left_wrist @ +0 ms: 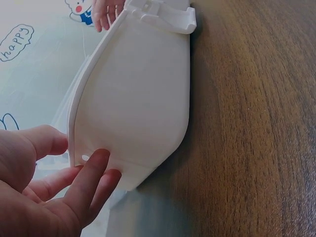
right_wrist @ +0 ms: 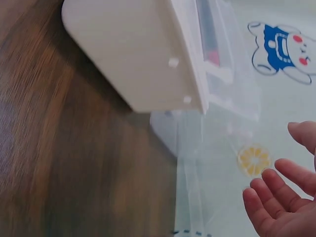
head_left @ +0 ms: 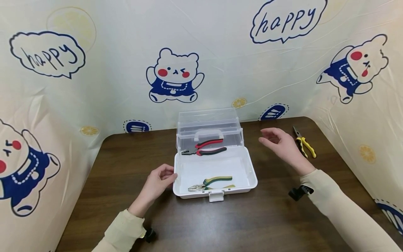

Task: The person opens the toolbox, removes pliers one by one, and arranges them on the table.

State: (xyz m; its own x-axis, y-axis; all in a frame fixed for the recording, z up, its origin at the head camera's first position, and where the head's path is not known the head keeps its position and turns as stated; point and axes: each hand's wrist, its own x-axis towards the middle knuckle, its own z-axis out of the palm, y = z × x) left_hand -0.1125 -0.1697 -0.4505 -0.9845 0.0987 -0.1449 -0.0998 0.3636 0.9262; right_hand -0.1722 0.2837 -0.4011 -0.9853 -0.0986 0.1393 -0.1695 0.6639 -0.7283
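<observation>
A white toolbox (head_left: 217, 166) with its clear lid (head_left: 209, 120) raised stands mid-table. My left hand (head_left: 158, 180) grips its left rim, thumb at the edge and fingers against the outer wall (left_wrist: 133, 94) in the left wrist view. Inside, near the front wall, lie combination pliers (head_left: 217, 179) with green and yellow handles. Red-and-black-handled pliers (head_left: 211, 152) lie at the back, by the lid's hinge side. Right of the toolbox my right hand (head_left: 281, 143) is raised with relaxed, parted fingers, holding nothing; the right wrist view shows this palm (right_wrist: 291, 217) apart from the box.
Needle-nose pliers (head_left: 302, 140) with yellow and black handles lie on the brown wooden table (head_left: 233, 224), just beyond the right hand. A white latch (head_left: 216, 196) juts from the toolbox's front. Printed cloth (head_left: 119, 77) hangs behind and along both sides of the table.
</observation>
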